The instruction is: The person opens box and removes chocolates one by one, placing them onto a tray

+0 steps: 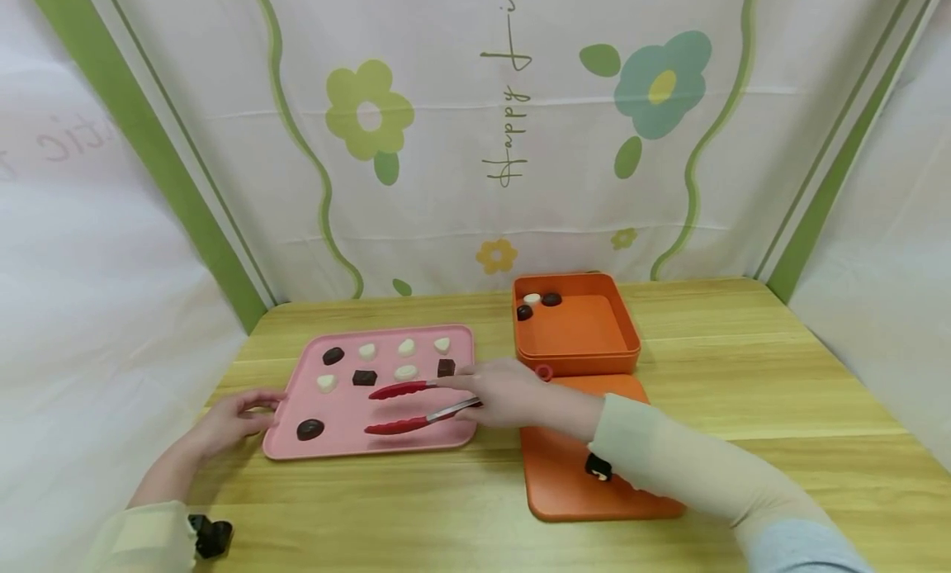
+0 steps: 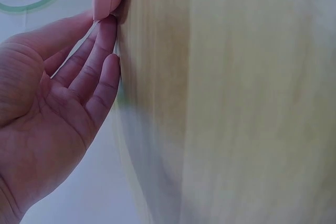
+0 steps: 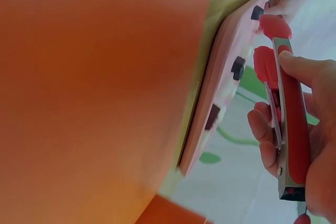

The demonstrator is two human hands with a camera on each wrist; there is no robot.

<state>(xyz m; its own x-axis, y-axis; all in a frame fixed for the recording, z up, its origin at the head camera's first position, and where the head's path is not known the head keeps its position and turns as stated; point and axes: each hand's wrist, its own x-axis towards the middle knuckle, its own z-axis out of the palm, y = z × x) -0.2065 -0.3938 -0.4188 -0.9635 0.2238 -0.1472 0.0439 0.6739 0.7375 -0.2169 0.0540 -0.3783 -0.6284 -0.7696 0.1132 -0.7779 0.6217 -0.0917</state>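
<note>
My right hand [image 1: 505,395] grips a pair of red-tipped metal tongs [image 1: 401,390] over the right half of a pink tray [image 1: 338,404]. The tong tips stand apart with nothing between them. In the right wrist view, the thumb presses one arm of the tongs [image 3: 294,114] and the fingers curl round the other. My left hand [image 1: 230,424] holds the tray's left edge between thumb and fingers. On the tray lie several white chocolates [image 1: 405,372] and dark chocolates [image 1: 364,378] in rows, with one dark oval chocolate [image 1: 310,429] apart near the front left corner.
Behind the right arm stands an open orange box [image 1: 579,363] with one white piece [image 1: 532,299] and two dark pieces [image 1: 551,299] in its back left corner. Its flat orange lid [image 1: 557,490] lies in front, partly under the right forearm. A printed curtain [image 1: 446,185] hangs behind the wooden table.
</note>
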